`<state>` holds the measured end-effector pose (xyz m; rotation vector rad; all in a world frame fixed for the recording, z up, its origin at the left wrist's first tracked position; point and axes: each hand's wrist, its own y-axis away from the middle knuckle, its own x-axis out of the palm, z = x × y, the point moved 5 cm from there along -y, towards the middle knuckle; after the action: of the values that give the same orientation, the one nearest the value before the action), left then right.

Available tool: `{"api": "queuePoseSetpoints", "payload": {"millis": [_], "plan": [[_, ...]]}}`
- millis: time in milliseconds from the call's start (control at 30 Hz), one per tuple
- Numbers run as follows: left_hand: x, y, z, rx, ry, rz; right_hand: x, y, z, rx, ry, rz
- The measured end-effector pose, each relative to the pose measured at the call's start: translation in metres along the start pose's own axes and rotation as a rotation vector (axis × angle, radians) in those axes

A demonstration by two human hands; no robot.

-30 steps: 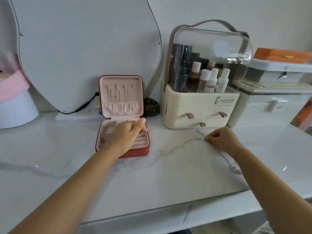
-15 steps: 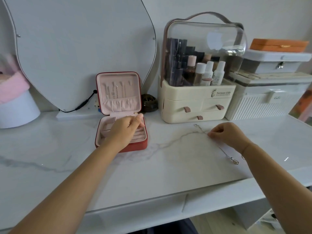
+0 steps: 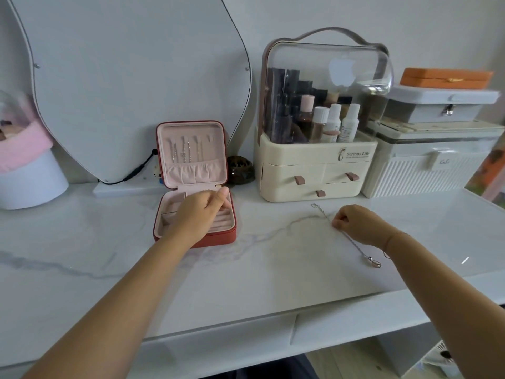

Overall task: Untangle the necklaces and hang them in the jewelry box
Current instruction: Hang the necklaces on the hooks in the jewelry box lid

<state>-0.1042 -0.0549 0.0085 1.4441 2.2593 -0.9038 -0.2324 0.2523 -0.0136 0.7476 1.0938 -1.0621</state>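
A small red jewelry box with a pink lining stands open at the centre left of the marble counter. Several chains hang from hooks inside its upright lid. My left hand hovers over the box's lower tray with its fingers loosely curled and nothing visible in it. A thin silver necklace lies stretched out on the counter to the right, its pendant at the near end. My right hand pinches this chain near its middle, fingers curled.
A curved mirror leans on the wall behind the box. A cream cosmetics organiser with a clear dome stands right of it, then stacked white cases. A dark round object sits between box and organiser. A white tub stands far left.
The view has shifted slightly. Both hands stay almost where they were: the left over the box tray, the right pinching the chain on the counter.
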Motion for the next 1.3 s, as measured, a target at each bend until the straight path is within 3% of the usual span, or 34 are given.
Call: {"api": "queuePoseSetpoints", "payload": {"millis": [200,400,733,800,867,933,1000,1133,1300], "plan": [[0.001,-0.003,0.006,-0.027,0.085,-0.027,-0.009,0.009,-0.013,0.015,-0.319,-0.128],[0.000,-0.003,0.004,-0.030,0.085,-0.049,-0.003,0.023,-0.011,0.003,-0.408,-0.209],[-0.001,0.003,-0.001,-0.043,-0.006,-0.076,0.006,0.013,-0.003,0.040,0.050,-0.048],[0.002,0.009,-0.010,-0.063,0.042,-0.125,0.004,0.013,-0.003,0.023,-0.069,-0.057],[0.016,0.017,-0.029,-0.045,0.130,-0.125,-0.002,0.017,-0.002,0.042,-0.405,-0.080],[0.047,0.023,-0.050,-0.025,0.216,0.014,-0.008,0.022,0.002,0.056,-0.720,-0.085],[0.085,0.032,-0.068,-0.117,0.386,0.232,-0.013,0.027,0.010,0.029,-0.873,-0.029],[0.134,0.038,-0.092,-0.369,0.654,0.453,-0.024,0.035,0.028,-0.048,-0.988,0.079],[0.148,0.030,-0.102,-0.627,0.990,0.427,-0.031,0.043,0.043,-0.147,-0.984,0.119]]}}
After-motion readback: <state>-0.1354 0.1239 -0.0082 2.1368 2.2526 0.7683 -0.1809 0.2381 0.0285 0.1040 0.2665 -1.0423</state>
